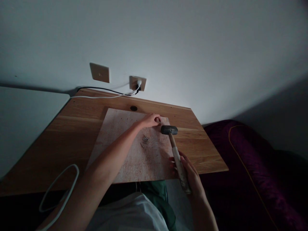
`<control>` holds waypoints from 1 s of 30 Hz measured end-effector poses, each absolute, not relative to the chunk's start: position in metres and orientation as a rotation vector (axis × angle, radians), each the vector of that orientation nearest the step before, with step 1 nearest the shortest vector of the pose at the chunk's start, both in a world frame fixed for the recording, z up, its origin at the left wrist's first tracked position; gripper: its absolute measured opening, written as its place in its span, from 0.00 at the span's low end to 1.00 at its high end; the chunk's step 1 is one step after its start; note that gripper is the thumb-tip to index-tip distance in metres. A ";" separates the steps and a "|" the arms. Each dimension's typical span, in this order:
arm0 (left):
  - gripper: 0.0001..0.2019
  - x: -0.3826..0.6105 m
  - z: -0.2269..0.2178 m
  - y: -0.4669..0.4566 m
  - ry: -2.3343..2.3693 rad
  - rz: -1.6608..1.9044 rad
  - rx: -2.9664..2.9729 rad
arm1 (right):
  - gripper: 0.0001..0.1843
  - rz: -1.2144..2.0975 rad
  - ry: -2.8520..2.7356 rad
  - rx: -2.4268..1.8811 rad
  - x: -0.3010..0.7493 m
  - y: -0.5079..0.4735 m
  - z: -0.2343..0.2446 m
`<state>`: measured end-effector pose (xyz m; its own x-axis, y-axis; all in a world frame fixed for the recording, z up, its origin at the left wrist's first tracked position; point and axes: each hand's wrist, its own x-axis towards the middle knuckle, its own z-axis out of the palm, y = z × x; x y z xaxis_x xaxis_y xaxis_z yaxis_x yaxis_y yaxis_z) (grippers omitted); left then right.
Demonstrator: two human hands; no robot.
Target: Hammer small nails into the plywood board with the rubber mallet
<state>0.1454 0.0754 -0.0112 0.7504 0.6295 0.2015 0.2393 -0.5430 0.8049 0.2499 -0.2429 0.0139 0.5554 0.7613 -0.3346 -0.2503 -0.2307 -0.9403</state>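
My left hand reaches across a pale, wood-grained board and rests near its far right corner. Its thumb and fingers are pinched together; whatever sits between them is too small to make out. In my right hand is a mallet with a black head and a handle wrapped in white, held with the head raised just right of my left fingers. A small pile of nails lies on the board below my left wrist. Along the board's far side runs a row of several small dark spots.
Under the board is a wooden desk against a white wall. A black cable and a white cable run along its back to a wall socket. A white cord loop hangs by my left arm. Purple fabric lies to the right.
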 end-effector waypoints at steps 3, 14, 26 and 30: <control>0.10 0.145 -0.010 0.075 0.643 0.605 2.121 | 0.37 0.985 -0.470 -1.533 0.251 -0.243 0.016; 0.09 0.147 -0.010 0.074 0.677 0.602 2.181 | 0.37 0.770 -0.722 -1.698 0.257 -0.244 0.012; 0.10 0.147 -0.011 0.075 0.674 0.602 2.171 | 0.48 0.967 -0.581 -1.702 0.261 -0.247 0.026; 0.10 0.146 -0.011 0.074 0.688 0.597 2.181 | 0.49 0.968 -0.575 -1.718 0.264 -0.246 0.028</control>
